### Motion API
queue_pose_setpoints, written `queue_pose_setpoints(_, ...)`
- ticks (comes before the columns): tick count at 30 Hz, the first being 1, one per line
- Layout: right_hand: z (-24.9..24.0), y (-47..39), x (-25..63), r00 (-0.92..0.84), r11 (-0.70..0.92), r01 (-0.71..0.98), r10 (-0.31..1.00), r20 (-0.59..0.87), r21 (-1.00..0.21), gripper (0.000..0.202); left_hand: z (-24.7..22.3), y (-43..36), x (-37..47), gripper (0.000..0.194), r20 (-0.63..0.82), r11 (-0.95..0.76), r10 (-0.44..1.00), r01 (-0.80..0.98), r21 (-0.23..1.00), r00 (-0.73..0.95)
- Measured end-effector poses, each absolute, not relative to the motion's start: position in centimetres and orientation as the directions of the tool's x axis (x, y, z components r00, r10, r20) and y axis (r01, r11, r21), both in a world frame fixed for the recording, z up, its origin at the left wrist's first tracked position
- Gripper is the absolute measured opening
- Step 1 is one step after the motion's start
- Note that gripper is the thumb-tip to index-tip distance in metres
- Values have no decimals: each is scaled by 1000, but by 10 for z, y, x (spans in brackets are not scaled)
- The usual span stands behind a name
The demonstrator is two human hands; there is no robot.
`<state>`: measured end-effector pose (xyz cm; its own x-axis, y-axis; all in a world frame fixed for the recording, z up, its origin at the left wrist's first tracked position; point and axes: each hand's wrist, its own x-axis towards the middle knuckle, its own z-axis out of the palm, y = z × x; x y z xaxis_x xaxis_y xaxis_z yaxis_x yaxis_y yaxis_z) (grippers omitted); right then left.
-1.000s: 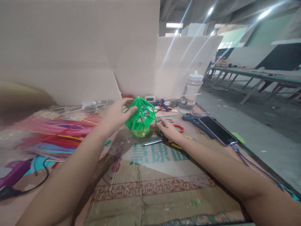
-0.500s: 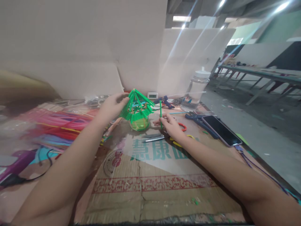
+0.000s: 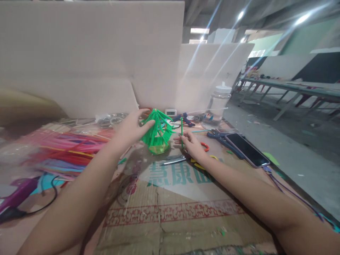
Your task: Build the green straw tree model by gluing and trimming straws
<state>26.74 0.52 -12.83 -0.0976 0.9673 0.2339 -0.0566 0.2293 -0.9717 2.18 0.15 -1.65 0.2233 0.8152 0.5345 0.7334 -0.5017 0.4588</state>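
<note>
A green cone-roofed model made of thin strips stands near the middle of the cardboard, on a rounded green base. My left hand grips the left side of its roof between thumb and fingers. To the right, my right hand pinches a short green stick held upright, apart from the model. Scissors with metal blades and yellow handles lie just below my right hand. Beside that wrist shows a red-orange handle.
Coloured strips and a purple glue gun lie at left. Pliers, a phone with a cable and a clear bottle are at right. White boards rise behind a small white digital display.
The green model has turned in my left hand, and more of its roof strips face me. My right hand keeps its pinch on the stick. The camera view has shifted slightly.
</note>
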Motion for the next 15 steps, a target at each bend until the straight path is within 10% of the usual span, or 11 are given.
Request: queue_pose_setpoints(15, -128, 1, 267, -111, 227, 20, 968, 224, -974, 28, -27, 6, 25, 56, 559, -615, 776, 548, 567, 292)
